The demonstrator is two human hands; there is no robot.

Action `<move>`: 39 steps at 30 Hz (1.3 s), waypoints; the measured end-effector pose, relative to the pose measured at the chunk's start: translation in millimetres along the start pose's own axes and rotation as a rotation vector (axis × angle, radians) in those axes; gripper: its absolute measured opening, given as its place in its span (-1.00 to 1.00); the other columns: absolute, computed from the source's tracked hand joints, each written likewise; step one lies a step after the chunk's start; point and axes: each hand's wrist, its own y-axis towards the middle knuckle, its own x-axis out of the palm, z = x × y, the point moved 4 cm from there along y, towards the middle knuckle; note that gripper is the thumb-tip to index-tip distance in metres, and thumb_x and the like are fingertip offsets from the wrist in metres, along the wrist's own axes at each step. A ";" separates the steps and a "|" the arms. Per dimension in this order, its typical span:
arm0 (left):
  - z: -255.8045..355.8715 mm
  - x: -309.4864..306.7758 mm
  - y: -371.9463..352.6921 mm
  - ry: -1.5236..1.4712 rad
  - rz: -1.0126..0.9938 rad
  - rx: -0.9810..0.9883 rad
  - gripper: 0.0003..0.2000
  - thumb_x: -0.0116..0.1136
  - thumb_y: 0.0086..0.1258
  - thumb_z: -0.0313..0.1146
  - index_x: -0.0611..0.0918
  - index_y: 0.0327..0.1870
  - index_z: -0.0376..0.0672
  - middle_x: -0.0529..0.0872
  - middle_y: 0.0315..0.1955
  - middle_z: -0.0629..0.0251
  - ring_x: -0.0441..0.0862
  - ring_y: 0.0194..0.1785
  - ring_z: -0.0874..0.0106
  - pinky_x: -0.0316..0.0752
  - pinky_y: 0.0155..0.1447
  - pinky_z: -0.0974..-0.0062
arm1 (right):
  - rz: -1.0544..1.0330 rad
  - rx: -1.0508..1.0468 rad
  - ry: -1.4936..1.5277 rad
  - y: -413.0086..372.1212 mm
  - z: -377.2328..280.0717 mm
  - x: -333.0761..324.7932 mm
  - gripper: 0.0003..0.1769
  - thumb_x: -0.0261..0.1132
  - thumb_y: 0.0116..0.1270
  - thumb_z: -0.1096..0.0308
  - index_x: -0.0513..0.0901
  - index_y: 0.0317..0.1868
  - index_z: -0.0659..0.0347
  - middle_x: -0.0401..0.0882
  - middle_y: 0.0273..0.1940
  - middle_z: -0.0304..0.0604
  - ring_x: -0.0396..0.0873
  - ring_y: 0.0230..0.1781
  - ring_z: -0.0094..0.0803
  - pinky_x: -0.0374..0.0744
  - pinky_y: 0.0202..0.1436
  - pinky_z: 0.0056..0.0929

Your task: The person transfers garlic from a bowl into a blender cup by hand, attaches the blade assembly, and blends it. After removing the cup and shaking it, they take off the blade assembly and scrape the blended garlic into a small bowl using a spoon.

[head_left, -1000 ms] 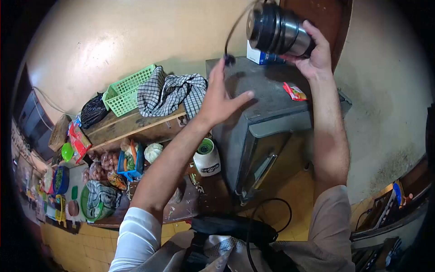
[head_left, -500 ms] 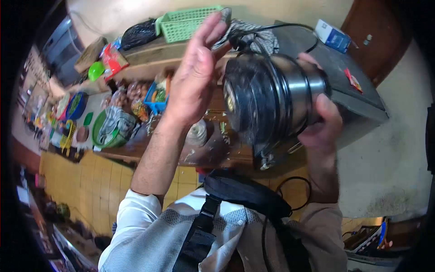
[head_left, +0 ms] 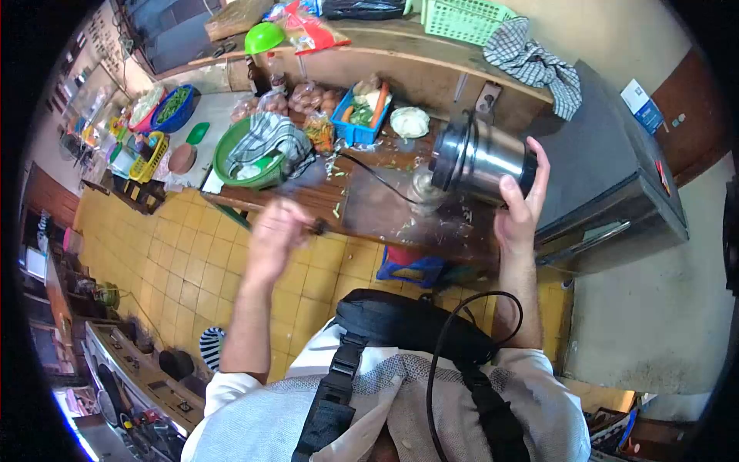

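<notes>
Right of centre, the right hand (head_left: 519, 212) curls its fingers round a steel canister (head_left: 483, 160) above the worktop (head_left: 377, 212); the blurred left hand (head_left: 275, 235) pinches its black cord (head_left: 369, 175).

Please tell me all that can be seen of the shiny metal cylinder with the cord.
The metal cylinder looks like polished steel, with black bands at its left end. It is held on its side above the wooden worktop. The right hand grips its right end. A thin black cord runs from it to the blurred left hand.

One steel pot (head_left: 481, 158), two checked cloths (head_left: 533, 63) (head_left: 265, 135), perhaps two bowls (head_left: 264, 36) (head_left: 231, 165)
</notes>
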 end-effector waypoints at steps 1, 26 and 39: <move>27.2 -35.3 -1.0 -0.281 0.071 0.074 -0.72 -0.14 0.63 -0.08 0.50 -0.20 -0.06 0.27 -0.61 0.53 0.18 -0.57 0.61 0.25 -0.46 0.55 | 0.002 -0.047 -0.209 -9.2 -2.5 3.8 -0.16 0.43 0.08 0.27 0.30 0.36 0.26 0.40 0.16 -0.03 0.41 0.19 -0.26 0.38 0.33 -0.28; 193.5 -336.2 -166.6 -0.537 0.592 0.782 -0.81 -0.22 0.57 -0.49 0.33 -0.36 -0.13 0.19 -0.59 0.42 0.12 -0.57 0.53 0.10 -0.49 0.53 | -0.689 -0.027 -0.768 28.0 186.9 36.2 -0.08 0.59 -0.17 0.03 0.46 0.29 -0.05 0.48 -0.07 0.14 0.55 -0.05 0.05 0.54 0.11 -0.17; 238.1 -156.7 -158.8 0.231 1.008 0.534 -0.63 -0.02 0.56 -0.41 0.38 0.32 -0.28 0.43 -0.22 0.40 0.26 -0.39 0.66 0.19 -0.39 0.69 | -1.359 0.043 -0.586 60.3 313.3 107.5 -0.12 0.56 -0.25 0.20 0.46 0.23 -0.10 0.43 0.00 0.07 0.47 0.10 0.06 0.51 0.18 -0.16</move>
